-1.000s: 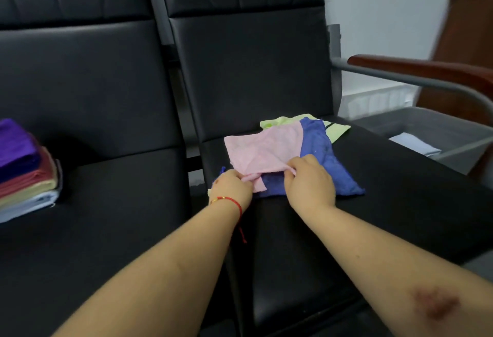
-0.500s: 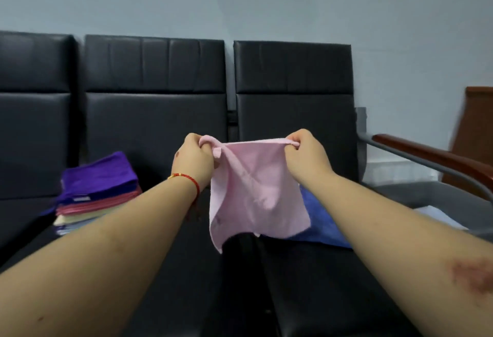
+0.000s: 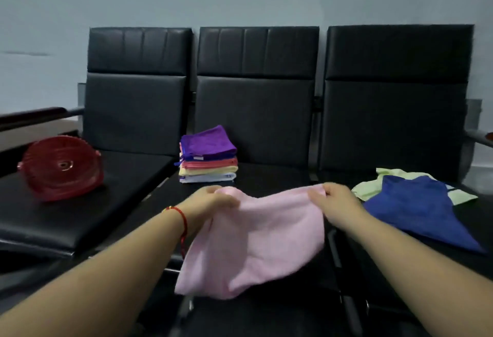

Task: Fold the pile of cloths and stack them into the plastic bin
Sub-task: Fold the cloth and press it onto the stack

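The pink cloth (image 3: 256, 238) hangs between the 2 hands, its top edge stretched side to side and the rest drooping toward the person, its lower hem over the front of the middle seat (image 3: 269, 174). The left hand (image 3: 213, 200) pinches the left top corner and the right hand (image 3: 336, 200) pinches the right top corner, fingers curled on the fabric, so both are equally near to it. The long axis of the held edge runs straight from one hand to the other, and the next fold probably depends on bringing that edge down flat onto the seat just beyond the hands.

The folded stack (image 3: 208, 155) sits beyond the left hand, a little further back on the same seat. The blue cloth (image 3: 418, 206) and the pale green cloth (image 3: 373, 187) under it lie just to the right of the right hand, unfolded. A red ribbed basket (image 3: 61, 167) lies tipped on its side well off to the left.

The cloth's lower corners are blurred and partly bunched. No plastic bin is plainly visible here; whether the red basket serves as one cannot be told.
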`<state>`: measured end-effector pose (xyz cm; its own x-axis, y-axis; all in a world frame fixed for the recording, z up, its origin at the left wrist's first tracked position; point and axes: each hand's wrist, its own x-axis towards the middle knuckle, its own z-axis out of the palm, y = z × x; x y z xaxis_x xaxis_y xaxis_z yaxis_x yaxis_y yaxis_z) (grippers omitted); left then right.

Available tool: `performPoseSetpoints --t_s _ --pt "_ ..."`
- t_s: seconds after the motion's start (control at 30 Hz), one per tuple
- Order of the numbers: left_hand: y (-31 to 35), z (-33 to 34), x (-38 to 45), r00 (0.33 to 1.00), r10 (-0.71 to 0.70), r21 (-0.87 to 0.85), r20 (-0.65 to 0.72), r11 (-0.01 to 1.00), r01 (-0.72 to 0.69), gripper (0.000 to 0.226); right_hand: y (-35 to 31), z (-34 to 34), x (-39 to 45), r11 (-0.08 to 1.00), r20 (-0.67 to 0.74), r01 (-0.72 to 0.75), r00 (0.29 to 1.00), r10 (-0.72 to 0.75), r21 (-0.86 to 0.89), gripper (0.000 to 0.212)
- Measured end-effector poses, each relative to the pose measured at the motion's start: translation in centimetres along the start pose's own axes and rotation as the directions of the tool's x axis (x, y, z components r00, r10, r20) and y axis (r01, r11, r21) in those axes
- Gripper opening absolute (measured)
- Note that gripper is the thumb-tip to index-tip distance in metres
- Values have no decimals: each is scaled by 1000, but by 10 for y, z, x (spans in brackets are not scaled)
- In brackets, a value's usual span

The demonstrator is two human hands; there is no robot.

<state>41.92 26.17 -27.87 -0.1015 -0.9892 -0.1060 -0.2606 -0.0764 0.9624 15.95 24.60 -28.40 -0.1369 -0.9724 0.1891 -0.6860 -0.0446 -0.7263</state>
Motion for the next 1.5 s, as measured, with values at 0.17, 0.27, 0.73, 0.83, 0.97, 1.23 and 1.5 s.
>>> performPoseSetpoints --t_s 0.17,0.27,0.73,0.83,0.97,1.23,1.5 --pt "-60 16 1 1000 -4 259 14 966 0 35 48 32 -36 958 198 -225 962 189 179 15" --pt "-53 18 7 998 60 197 19 978 -63 25 40 23 -30 910 239 -230 959 151 345 19" --pt "-55 -39 -7 948 -158 -177 277 961 212 30 31 -21 -43 673 441 -493 857 267 551 11" --pt "-59 -56 -10 915 -108 -225 388 952 207 62 33 -24 -50 704 548 -528 803 233 475 14" --pt "-66 -53 -8 978 -194 186 73 966 177 32 42 -11 -47 892 434 -338 881 188 299 14" --pt "-56 -38 8 970 -100 286 -222 944 163 38 33 5 -33 953 210 -255 953 220 162 23" --pt "-47 -19 31 929 -368 -381 -49 866 323 34 14 41 -6 571 333 -554 829 450 606 45"
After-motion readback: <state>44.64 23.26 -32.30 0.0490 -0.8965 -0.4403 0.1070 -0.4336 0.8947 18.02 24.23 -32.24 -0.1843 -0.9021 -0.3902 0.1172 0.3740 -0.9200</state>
